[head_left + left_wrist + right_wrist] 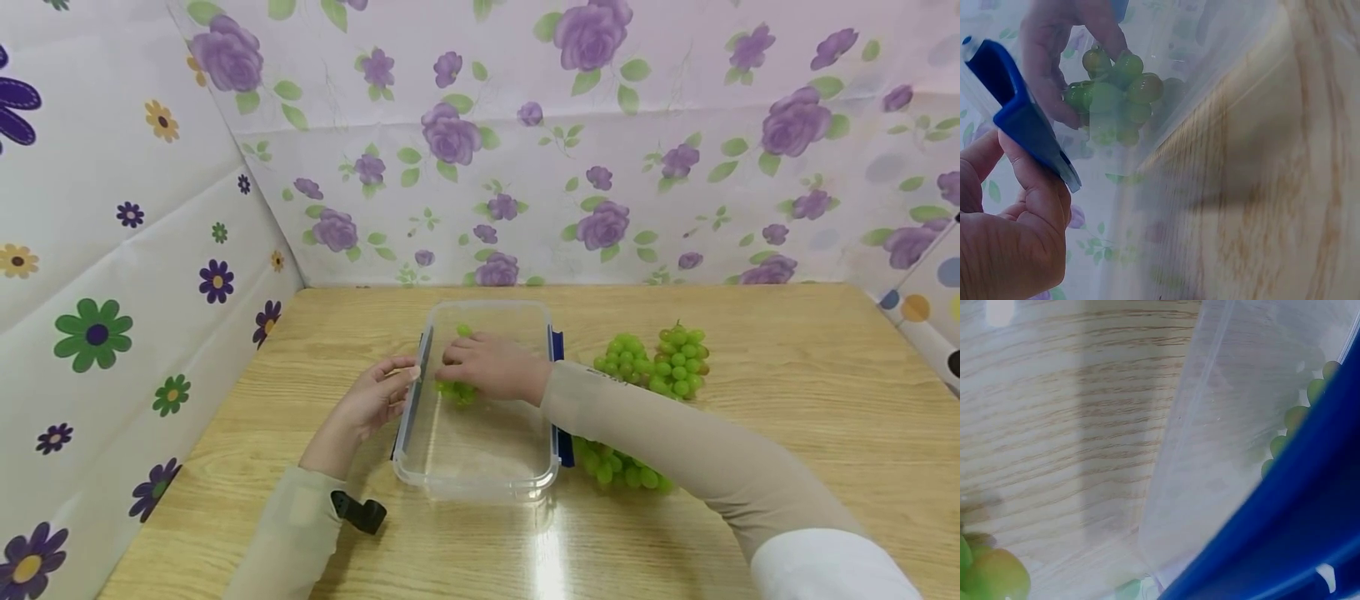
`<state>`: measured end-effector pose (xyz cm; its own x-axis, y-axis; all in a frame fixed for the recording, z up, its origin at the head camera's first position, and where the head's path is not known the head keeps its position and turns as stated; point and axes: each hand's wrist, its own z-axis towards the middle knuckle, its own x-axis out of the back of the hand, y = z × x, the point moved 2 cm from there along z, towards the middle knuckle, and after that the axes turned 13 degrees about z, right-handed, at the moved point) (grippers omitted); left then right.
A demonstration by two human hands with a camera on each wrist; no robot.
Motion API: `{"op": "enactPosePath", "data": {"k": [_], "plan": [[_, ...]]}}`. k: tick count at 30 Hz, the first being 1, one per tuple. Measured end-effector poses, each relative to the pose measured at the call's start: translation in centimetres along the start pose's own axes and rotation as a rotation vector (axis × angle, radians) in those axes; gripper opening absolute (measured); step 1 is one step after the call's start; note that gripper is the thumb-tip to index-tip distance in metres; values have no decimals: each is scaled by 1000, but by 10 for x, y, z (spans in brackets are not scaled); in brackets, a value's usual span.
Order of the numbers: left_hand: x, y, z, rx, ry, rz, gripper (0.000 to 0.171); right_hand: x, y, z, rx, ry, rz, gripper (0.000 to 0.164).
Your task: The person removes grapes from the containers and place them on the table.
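Note:
A clear plastic container (487, 450) with blue side latches stands on the table. My left hand (378, 392) is at its left rim, thumb and fingers gripping the edge by the blue latch (1022, 112). My right hand (495, 365) reaches inside over the right wall and holds a bunch of green grapes (459, 392) low in the container. Through the clear wall, the left wrist view shows these grapes (1119, 94) with the right fingers around them. In the right wrist view a blue latch (1285, 487) covers much of the bunch, and the hand is out of sight.
More bunches of green grapes lie right of the container: two at the back, a bunch (624, 358) beside another (678, 362), and one (622, 467) nearer, partly under the right forearm. The wooden table (795, 375) meets flowered cloth walls (525, 167) at the back and left.

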<state>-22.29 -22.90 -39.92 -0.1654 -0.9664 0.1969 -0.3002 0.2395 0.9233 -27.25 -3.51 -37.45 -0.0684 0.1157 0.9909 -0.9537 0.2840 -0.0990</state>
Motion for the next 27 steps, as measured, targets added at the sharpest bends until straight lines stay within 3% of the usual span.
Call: {"op": "enactPosePath", "data": {"k": [19, 27], "plan": [[-1, 2, -2, 13, 7, 19, 38, -1, 0, 1, 23, -28, 14, 36], [0, 3, -3, 15, 6, 9, 39, 0, -2, -1, 25, 8, 39, 26]]}}
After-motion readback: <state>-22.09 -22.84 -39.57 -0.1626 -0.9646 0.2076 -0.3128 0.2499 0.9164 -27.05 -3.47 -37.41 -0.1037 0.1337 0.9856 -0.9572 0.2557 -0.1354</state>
